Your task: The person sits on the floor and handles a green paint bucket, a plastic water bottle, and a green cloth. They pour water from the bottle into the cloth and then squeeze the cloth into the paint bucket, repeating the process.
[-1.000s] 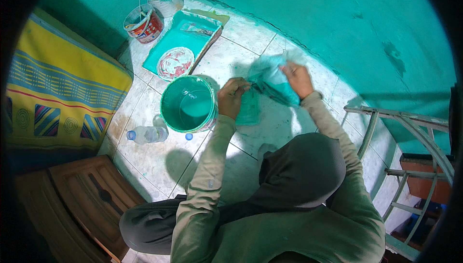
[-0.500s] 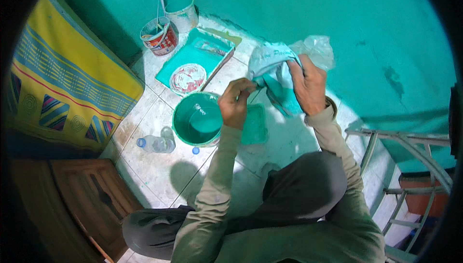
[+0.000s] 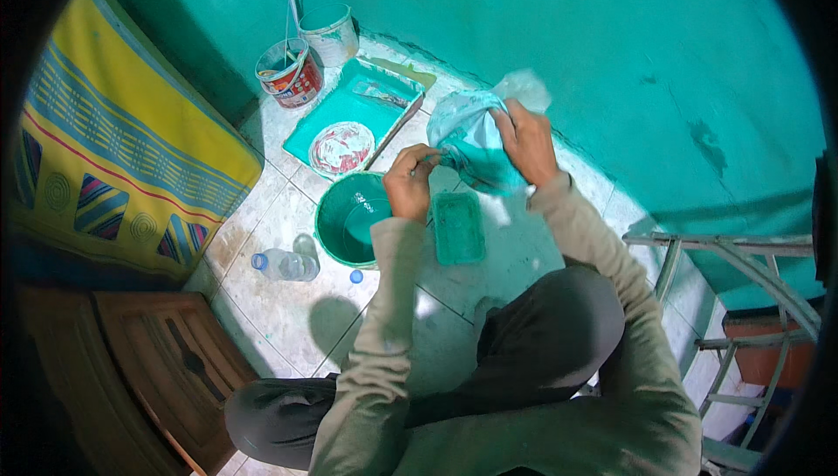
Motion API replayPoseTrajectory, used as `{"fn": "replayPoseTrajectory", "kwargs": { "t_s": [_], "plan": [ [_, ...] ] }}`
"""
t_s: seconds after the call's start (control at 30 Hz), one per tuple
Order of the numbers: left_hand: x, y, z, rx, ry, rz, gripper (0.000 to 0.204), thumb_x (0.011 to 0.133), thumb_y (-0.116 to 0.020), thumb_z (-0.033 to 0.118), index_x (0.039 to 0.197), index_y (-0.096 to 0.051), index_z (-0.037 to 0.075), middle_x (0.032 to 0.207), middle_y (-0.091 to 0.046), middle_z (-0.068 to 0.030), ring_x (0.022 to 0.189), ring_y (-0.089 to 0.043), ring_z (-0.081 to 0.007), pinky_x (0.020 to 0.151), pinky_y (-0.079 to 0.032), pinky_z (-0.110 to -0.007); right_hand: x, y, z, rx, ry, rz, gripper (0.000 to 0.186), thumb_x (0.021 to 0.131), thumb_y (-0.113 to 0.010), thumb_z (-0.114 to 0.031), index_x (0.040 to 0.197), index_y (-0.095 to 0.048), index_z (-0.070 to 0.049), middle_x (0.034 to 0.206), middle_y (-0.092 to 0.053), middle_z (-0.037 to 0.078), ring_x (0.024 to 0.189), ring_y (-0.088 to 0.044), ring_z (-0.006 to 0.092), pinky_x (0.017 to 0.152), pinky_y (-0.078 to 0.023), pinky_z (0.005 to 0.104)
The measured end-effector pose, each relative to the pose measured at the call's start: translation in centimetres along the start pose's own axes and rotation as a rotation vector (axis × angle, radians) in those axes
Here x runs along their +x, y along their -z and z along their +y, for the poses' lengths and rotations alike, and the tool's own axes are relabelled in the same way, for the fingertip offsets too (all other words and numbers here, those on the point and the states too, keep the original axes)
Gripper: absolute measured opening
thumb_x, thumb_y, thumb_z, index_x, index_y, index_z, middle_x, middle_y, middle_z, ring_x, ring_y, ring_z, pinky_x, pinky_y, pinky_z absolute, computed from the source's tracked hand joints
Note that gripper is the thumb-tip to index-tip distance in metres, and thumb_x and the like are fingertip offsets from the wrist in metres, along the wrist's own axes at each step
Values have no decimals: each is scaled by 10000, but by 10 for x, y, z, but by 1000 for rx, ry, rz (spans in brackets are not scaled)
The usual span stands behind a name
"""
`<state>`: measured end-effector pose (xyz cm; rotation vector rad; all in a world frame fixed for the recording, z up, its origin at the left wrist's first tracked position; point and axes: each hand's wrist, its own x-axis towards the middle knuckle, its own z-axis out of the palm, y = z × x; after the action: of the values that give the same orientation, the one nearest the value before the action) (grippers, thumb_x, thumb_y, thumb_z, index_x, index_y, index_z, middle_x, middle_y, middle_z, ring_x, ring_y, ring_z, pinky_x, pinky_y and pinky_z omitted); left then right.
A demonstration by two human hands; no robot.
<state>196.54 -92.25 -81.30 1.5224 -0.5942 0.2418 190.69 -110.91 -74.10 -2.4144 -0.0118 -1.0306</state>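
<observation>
A clear plastic bag (image 3: 461,111) with green paint inside hangs between my two hands above the tiles. My right hand (image 3: 529,146) is closed on its upper part, fingers pinching the plastic. My left hand (image 3: 408,183) pinches a gathered corner of the same bag. Below and beside my left wrist stands a round bucket (image 3: 336,227) with green paint in it, partly covered by my forearm. A shallow green rectangular container (image 3: 459,230) lies on the floor just right of that hand.
Behind the bucket lies a paint tray (image 3: 314,118) with a red-smeared round lid (image 3: 343,148). Two small pails (image 3: 295,83) stand by the wall. A plastic bottle (image 3: 288,265) and blue cap (image 3: 356,276) lie at left. A metal ladder (image 3: 724,244) stands at right, a wooden cabinet (image 3: 166,354) at lower left.
My right hand has moved left and a little down with the bag, nearer my left hand. My left hand has shifted slightly left.
</observation>
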Motion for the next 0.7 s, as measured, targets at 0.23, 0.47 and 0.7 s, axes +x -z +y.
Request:
{"fn": "replayPoseTrajectory", "kwargs": {
  "t_s": [0.23,0.47,0.7],
  "plan": [
    [0,-1,-14,4,75,12,135,761,-636,-42,885,-688,-28,929,-674,-110,877,-627,-203,799,-484,-292,-3,-12,27,-88,0,-85,139,887,-618,-123,862,-541,-10,654,-558,216,618,-565,425,525,-424,463],
    [-2,2,-7,-28,93,11,148,760,-624,-44,887,-695,-14,910,-673,-101,869,-626,-198,794,-482,-289,2,-6,23,-78,29,-101,145,876,-631,-131,868,-551,-11,652,-552,226,630,-578,420,529,-409,476],
    [-3,5,21,0,-6,11,145,773,-607,-55,879,-695,-9,905,-668,-98,866,-623,-197,785,-487,-296,-10,-1,-4,69,-121,2,144,895,-603,-139,890,-551,-5,637,-553,231,612,-570,428,529,-405,475]
  ]
}}
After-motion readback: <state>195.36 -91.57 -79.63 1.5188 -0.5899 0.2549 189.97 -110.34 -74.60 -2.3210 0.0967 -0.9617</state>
